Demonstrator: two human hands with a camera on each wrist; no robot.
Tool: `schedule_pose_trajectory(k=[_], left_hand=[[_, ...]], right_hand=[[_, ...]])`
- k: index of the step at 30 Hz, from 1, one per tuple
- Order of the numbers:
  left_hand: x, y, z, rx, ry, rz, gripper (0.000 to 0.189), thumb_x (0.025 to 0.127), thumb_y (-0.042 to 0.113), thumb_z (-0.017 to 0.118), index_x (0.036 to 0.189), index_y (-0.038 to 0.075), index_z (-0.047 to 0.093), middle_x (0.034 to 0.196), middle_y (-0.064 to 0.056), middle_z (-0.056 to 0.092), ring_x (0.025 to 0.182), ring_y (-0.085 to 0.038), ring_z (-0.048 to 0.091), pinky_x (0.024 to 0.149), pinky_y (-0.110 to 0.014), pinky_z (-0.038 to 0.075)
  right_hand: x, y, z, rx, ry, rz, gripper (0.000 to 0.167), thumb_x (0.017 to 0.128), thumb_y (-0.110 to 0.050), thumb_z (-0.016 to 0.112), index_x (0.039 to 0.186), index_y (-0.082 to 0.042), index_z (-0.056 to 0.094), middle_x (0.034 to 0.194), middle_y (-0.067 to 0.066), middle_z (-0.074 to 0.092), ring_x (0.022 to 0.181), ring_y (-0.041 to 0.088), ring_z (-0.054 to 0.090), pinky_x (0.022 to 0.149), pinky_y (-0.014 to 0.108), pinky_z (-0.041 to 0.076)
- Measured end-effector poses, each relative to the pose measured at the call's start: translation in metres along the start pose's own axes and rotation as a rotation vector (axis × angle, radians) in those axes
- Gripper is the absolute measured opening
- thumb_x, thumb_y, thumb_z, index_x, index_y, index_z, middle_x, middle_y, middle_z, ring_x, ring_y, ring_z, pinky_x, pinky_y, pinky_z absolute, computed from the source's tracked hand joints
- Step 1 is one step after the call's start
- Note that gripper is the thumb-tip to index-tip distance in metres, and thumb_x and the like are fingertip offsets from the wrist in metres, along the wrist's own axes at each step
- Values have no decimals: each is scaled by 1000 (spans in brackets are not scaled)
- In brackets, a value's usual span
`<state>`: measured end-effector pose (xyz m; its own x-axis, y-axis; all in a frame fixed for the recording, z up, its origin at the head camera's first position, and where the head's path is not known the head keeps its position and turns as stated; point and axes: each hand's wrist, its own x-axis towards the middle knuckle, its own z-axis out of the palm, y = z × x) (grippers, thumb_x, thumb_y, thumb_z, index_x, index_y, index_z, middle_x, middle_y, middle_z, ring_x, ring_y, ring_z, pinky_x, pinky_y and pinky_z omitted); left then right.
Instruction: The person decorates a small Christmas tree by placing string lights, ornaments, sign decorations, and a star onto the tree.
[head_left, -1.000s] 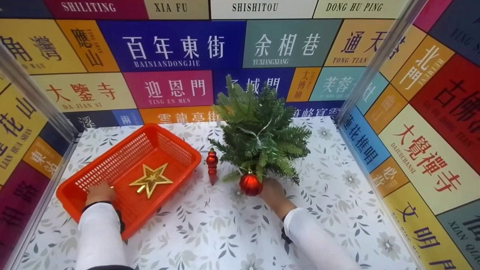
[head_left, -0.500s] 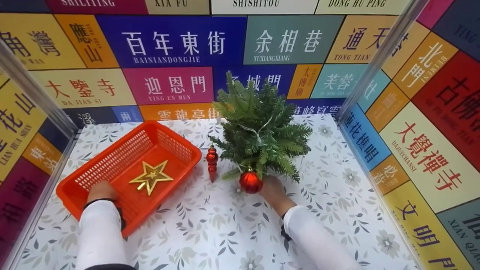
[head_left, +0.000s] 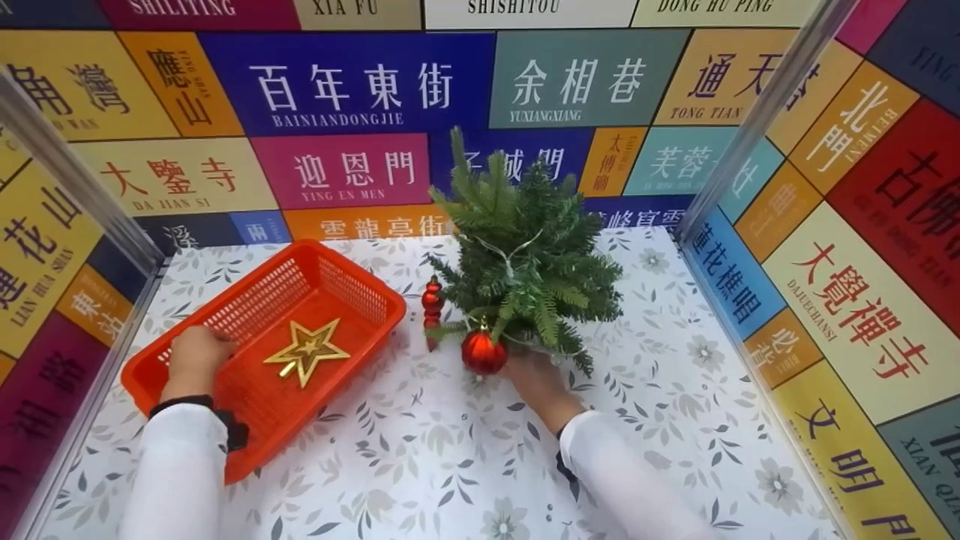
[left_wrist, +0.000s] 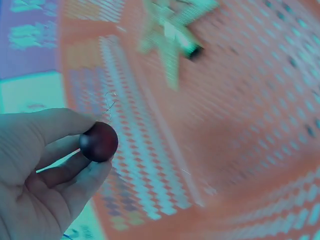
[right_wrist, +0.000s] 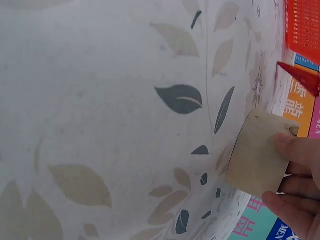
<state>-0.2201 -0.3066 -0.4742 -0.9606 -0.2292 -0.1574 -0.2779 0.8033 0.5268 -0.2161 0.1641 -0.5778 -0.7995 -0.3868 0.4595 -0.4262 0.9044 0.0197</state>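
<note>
My left hand is over the near left end of the orange plastic basket. Its thumb and fingers pinch a small, dark red Christmas ball with a thin wire hook, seen in the left wrist view. In the basket lies a gold star. My right hand grips the wooden base of a small artificial Christmas tree, low under the branches. From the tree hang a shiny red ball, in front of the right hand, and a red icicle-shaped ornament at its left side.
A white tablecloth with a leaf print covers the table. Colourful panels with lettering stand along the back and both sides, with metal posts at the corners. A pale wire loops over the tree's branches.
My left hand has lifted from deep in the basket. The tree has turned slightly in my right hand's grip; its front red ball has shifted left and the icicle ornament slightly right.
</note>
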Motion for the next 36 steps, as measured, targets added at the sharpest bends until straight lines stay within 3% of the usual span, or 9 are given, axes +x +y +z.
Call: schedule_pose_trajectory(k=[3, 7, 14, 18, 22, 25, 28, 32, 36], left_hand=[[-3, 14, -4, -35, 80, 57, 30, 82, 14, 57, 101, -9, 61, 95, -25, 60, 85, -38, 54, 74, -46, 45], [-14, 38, -5, -88, 198, 136, 29, 83, 14, 58, 103, -6, 62, 95, -23, 61, 86, -34, 55, 75, -43, 44], [-44, 89, 2, -245, 263, 226, 30, 82, 17, 64, 107, 1, 64, 99, -17, 63, 89, -26, 60, 73, -35, 49], [-63, 110, 11, -302, 287, 316, 30, 78, 14, 68, 105, 2, 65, 102, -15, 61, 91, -24, 60, 71, -29, 50], [-82, 128, 24, -409, 274, 372, 29, 75, 11, 71, 103, 3, 66, 102, -12, 61, 91, -21, 61, 71, -24, 50], [-97, 139, 35, -488, 242, 395, 29, 74, 11, 72, 102, 5, 67, 101, -9, 61, 90, -18, 60, 72, -23, 50], [-109, 146, 46, -537, 229, 425, 29, 72, 11, 73, 100, 7, 68, 100, -6, 62, 92, -16, 59, 73, -25, 50], [-124, 152, 61, -589, 221, 469, 29, 71, 14, 74, 99, 9, 68, 100, -3, 63, 93, -13, 57, 75, -23, 49], [-139, 162, 77, -695, 172, 482, 29, 72, 17, 74, 99, 12, 69, 100, -1, 62, 91, -12, 59, 75, -23, 49]], right_hand=[[1, -7, 1, -72, -67, 23, 12, 77, -9, 61, 87, -7, 55, 58, 8, 49, 41, 22, 49, 29, 30, 37], [-5, -13, 19, -220, 30, 65, 14, 74, 3, 57, 86, -4, 54, 57, 8, 47, 37, 19, 44, 28, 30, 37], [-21, -13, 76, -320, -102, 146, 23, 88, -3, 45, 109, -1, 53, 81, 9, 57, 67, 27, 56, 59, 51, 48], [-10, -27, 52, -396, 58, 104, 19, 76, -4, 59, 94, 1, 60, 73, 10, 60, 56, 26, 55, 51, 44, 49], [-2, -39, 16, -463, 19, 54, 11, 73, -10, 63, 63, -10, 58, 51, 3, 49, 46, 17, 51, 41, 31, 45], [1, -43, 5, -432, -110, 51, 22, 77, -12, 60, 56, -13, 54, 46, 0, 43, 42, 14, 48, 37, 27, 42], [-1, -45, 7, -469, -69, 24, 17, 76, -11, 60, 59, -12, 55, 49, 0, 45, 41, 13, 46, 36, 26, 40], [-4, -45, 21, -510, 18, 7, 11, 74, -11, 61, 64, -11, 56, 53, 0, 47, 41, 12, 45, 35, 25, 39], [-13, -36, 74, -551, 79, 30, 18, 84, -6, 49, 68, -8, 55, 57, 2, 48, 44, 15, 45, 35, 31, 38]])
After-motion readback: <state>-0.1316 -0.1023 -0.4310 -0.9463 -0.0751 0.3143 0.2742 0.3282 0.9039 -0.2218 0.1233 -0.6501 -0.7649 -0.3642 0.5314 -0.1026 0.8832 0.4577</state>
